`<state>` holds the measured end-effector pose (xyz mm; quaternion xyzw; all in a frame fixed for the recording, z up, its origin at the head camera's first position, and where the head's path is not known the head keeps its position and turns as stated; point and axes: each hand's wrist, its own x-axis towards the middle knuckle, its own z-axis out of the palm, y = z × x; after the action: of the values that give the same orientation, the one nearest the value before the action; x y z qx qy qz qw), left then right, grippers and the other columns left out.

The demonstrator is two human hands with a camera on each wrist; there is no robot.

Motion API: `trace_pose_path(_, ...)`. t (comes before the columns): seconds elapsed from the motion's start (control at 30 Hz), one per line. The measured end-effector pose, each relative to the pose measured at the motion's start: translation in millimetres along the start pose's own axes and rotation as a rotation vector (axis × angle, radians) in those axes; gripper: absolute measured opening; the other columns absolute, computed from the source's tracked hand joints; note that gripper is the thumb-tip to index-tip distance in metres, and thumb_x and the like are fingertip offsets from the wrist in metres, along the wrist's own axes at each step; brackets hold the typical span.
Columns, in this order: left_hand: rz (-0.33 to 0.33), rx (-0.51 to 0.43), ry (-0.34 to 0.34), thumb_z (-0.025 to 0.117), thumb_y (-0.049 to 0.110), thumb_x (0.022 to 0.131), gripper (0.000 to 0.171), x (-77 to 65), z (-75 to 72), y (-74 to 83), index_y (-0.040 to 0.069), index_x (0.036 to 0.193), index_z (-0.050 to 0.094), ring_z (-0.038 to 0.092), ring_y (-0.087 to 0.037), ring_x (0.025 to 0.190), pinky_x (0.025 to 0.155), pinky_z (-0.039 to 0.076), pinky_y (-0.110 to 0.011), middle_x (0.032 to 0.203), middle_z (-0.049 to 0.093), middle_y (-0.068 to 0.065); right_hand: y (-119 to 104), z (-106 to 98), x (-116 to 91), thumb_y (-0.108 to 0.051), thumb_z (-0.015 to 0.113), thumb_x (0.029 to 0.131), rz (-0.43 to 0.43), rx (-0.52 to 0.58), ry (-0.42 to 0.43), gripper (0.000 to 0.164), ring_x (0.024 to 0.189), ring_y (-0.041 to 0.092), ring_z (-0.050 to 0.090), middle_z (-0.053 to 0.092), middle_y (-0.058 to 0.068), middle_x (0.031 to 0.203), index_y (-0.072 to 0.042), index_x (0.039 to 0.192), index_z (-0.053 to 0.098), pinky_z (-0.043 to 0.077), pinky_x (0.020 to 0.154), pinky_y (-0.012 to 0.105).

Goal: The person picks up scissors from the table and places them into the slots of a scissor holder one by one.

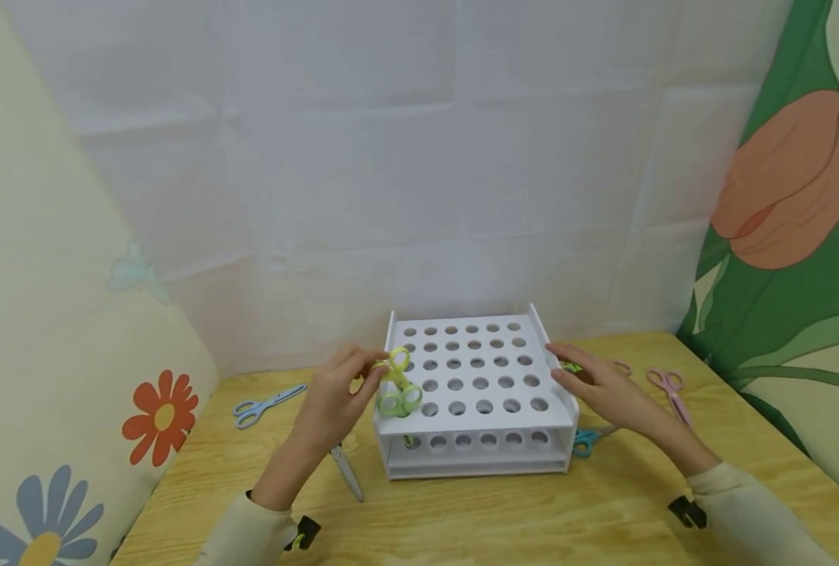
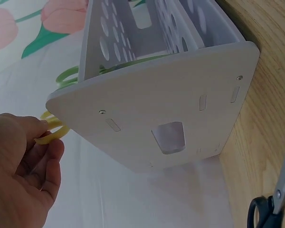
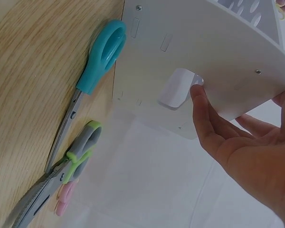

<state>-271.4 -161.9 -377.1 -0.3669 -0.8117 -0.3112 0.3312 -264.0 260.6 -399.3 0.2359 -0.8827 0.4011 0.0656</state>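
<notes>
A white rack [image 1: 476, 423] with rows of round holes on two levels stands on the table. At its left edge my left hand [image 1: 334, 397] pinches a yellow handle loop of a pair of scissors [image 1: 399, 359], seen also as a yellow loop [image 2: 58, 136] in the left wrist view. Green-handled scissors [image 1: 391, 404] stand in the rack's front left hole, blade down, just in front of the yellow ones. My right hand [image 1: 606, 387] rests against the rack's right side panel [image 3: 147, 66], its fingers near the cut-out, with the thumb partly hidden.
Light blue scissors [image 1: 269, 405] and dark-handled scissors [image 2: 262, 211] lie left of the rack. To its right lie teal scissors [image 3: 96, 69], green-and-grey scissors [image 3: 80, 151] and pink scissors [image 1: 667, 383]. A white sheet [image 1: 391, 196] hangs behind.
</notes>
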Motion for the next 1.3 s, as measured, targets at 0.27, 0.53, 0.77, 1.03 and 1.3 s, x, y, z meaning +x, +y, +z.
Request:
trace_pose_path(0.27,0.018,0.010,-0.017,0.076,0.002,0.091,0.020,-1.7,5.4,-1.4,0.004,0.111,0.074,0.059,-0.008,0.082,0.061,0.052,-0.028,0.097,0.064,0.001,1,0,0,-0.027,0.053,0.108,-0.004,0.001,-0.002,0.055,0.122,0.043,0.056,0.039,0.027,0.153,0.000,0.154,0.040,0.050,0.095,0.053)
trace_pose_path(0.53,0.029,0.022,-0.034,0.078,0.001,0.089,0.021,-3.3,10.3,-3.0,0.005,0.110,0.075,0.062,-0.011,0.084,0.062,0.055,-0.031,0.100,0.065,0.000,0,0,-1,-0.028,0.053,0.108,-0.002,-0.006,0.002,0.055,0.123,0.043,0.056,0.039,0.027,0.154,-0.001,0.155,0.039,0.049,0.095,0.055)
trace_pose_path(0.77,0.056,0.076,-0.042,0.080,0.004,0.087,0.021,-3.4,11.2,-4.0,0.008,0.108,0.077,0.061,-0.009,0.080,0.058,0.051,-0.031,0.099,0.067,0.002,1,0,0,-0.027,0.053,0.108,-0.010,-0.009,0.000,0.054,0.120,0.041,0.059,0.042,0.027,0.152,-0.001,0.154,0.040,0.051,0.093,0.054)
trace_pose_path(1.03,0.018,0.093,-0.099,0.079,0.009,0.089,0.020,-2.9,9.7,-7.6,0.011,0.109,0.078,0.063,-0.009,0.087,0.069,0.053,-0.031,0.098,0.069,0.005,2,-1,1,-0.026,0.053,0.108,-0.015,-0.008,-0.003,0.054,0.119,0.039,0.059,0.043,0.025,0.151,0.000,0.154,0.040,0.050,0.093,0.055)
trace_pose_path(1.3,-0.055,0.032,-0.151,0.074,0.010,0.095,0.021,-4.0,9.2,-10.5,0.011,0.116,0.076,0.063,-0.010,0.092,0.074,0.055,-0.034,0.102,0.070,0.005,1,-2,1,-0.026,0.053,0.108,-0.011,-0.006,-0.004,0.054,0.119,0.039,0.060,0.043,0.025,0.151,-0.001,0.154,0.040,0.050,0.093,0.054)
